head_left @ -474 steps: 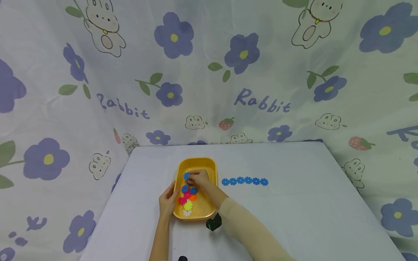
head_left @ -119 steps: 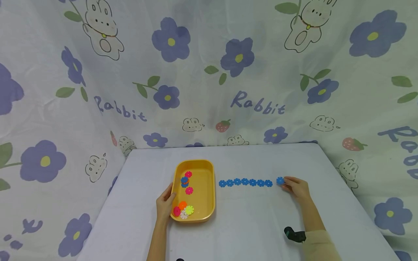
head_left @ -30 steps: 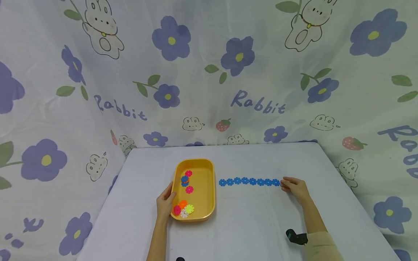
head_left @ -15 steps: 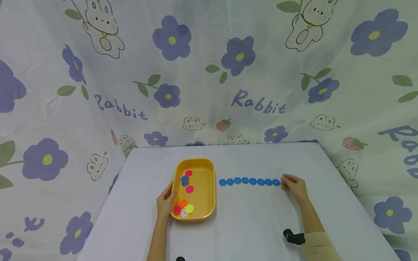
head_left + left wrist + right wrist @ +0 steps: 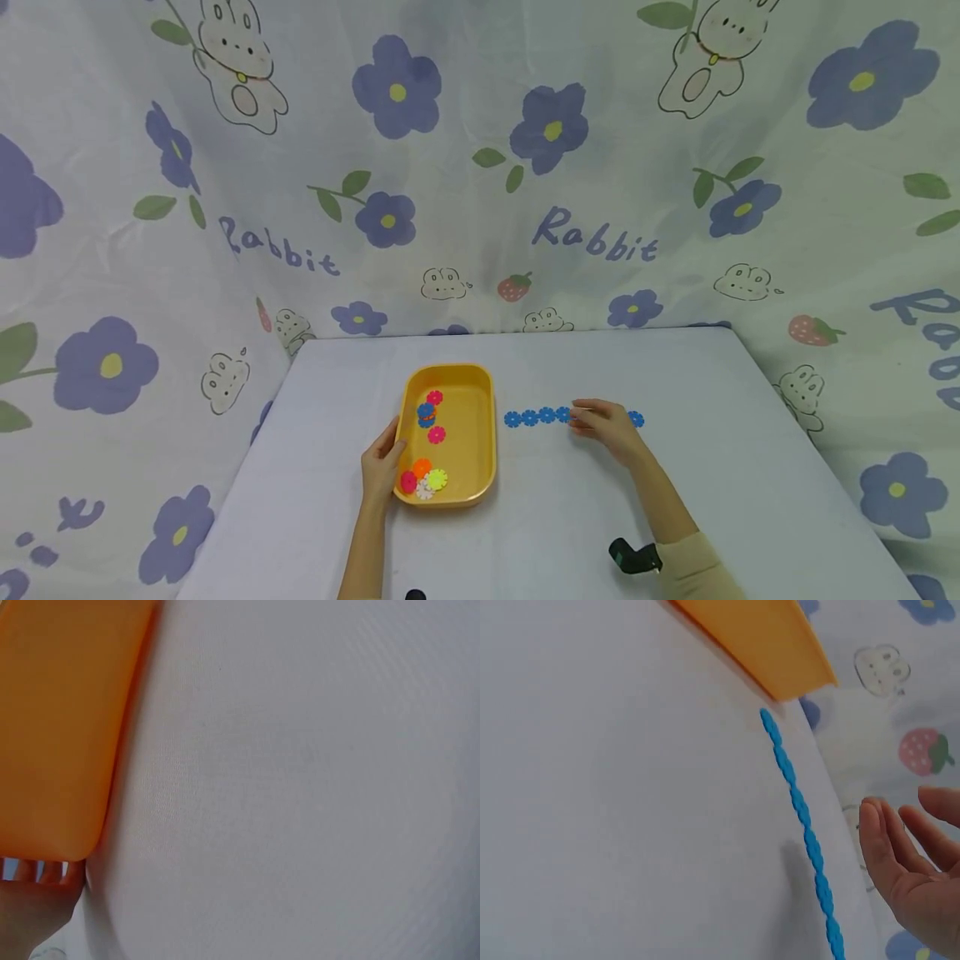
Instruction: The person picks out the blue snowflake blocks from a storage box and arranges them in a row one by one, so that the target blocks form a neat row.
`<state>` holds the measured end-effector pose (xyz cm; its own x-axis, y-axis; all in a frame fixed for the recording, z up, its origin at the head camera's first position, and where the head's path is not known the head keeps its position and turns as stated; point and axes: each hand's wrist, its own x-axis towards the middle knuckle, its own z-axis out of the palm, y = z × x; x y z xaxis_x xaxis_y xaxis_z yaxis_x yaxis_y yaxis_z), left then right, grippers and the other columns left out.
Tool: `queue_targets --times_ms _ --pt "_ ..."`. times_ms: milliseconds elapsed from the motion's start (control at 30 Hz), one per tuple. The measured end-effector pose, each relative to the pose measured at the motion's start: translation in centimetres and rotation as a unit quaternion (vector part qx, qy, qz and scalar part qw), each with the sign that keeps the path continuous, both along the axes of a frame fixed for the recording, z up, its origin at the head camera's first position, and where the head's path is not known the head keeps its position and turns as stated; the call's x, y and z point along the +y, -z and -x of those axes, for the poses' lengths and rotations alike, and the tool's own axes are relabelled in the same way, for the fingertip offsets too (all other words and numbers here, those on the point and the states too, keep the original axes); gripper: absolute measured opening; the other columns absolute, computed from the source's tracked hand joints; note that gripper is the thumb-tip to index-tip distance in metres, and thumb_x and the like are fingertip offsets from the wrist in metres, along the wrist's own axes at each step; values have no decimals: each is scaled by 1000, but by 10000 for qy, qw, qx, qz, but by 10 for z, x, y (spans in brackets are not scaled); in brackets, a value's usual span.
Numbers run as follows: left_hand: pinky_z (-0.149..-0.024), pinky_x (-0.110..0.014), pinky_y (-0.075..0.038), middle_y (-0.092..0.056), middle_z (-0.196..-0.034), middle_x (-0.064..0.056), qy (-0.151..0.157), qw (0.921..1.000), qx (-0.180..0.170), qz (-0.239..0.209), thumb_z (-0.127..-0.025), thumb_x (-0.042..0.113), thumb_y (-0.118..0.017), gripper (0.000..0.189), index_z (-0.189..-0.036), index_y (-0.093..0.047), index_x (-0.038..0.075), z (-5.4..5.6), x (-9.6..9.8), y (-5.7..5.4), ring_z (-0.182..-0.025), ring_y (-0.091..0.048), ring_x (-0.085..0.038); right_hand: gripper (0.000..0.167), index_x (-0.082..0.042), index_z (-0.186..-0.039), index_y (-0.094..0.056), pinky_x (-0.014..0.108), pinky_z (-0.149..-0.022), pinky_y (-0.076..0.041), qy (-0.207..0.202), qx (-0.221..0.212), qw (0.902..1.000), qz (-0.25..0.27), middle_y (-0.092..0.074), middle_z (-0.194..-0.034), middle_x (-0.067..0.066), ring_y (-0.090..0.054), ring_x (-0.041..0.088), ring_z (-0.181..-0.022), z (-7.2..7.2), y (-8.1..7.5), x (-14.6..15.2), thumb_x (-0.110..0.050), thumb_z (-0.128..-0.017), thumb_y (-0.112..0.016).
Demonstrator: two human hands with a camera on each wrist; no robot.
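My left hand [image 5: 380, 467] grips the left rim of a yellow plastic tray [image 5: 471, 450], thumb on the rim; in the left wrist view its fingers [image 5: 51, 871] are at the orange-looking tray end. Notched snowflake discs lie inside: pink [image 5: 437, 435], blue [image 5: 426, 410], orange [image 5: 422, 468], yellow [image 5: 437, 479] and white [image 5: 424, 489]. Right of the tray, a row of blue snowflake discs [image 5: 530, 417] runs across the table. My right hand [image 5: 611, 429] is over the row's middle, hiding several discs from the head view. In the right wrist view its fingers [image 5: 881, 840] are loosely bent, holding nothing.
A white cloth covers the table [image 5: 555, 517]. Behind it hangs a curtain [image 5: 465, 183] printed with rabbits and flowers. A black wrist camera [image 5: 633, 557] sticks out by the right sleeve [image 5: 693, 567].
The blue row has grown since the earliest frame, its latest disc set at the right end. My right hand has let go and moved left over the row. The left hand keeps its grip.
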<state>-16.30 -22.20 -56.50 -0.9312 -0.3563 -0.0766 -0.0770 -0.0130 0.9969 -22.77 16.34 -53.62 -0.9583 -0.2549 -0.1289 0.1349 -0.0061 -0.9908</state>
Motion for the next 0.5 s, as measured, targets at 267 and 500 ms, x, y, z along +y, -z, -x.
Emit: queue_targets --times_ms 267,500 --pt "-89 -9 -43 -43 -142 -16 52 9999 8 -151 -93 2 -52 46 -138 -45 0 1 0 0 -131 -40 -28 51 16 -126 -47 35 -83 -55 -1259 191 9917 -156 -61 -115 28 -66 27 -97 -7 -8 -62 -19 -92 -60" --pt "-89 -9 -42 -43 -143 -16 83 9999 47 -114 -93 1 -51 45 -138 -44 -1 0 0 -1 -131 -40 -28 47 14 -127 -48 36 -83 -54 -1316 -153 9908 276 -58 -117 32 -67 28 -95 -6 -17 -114 -13 -91 -61"
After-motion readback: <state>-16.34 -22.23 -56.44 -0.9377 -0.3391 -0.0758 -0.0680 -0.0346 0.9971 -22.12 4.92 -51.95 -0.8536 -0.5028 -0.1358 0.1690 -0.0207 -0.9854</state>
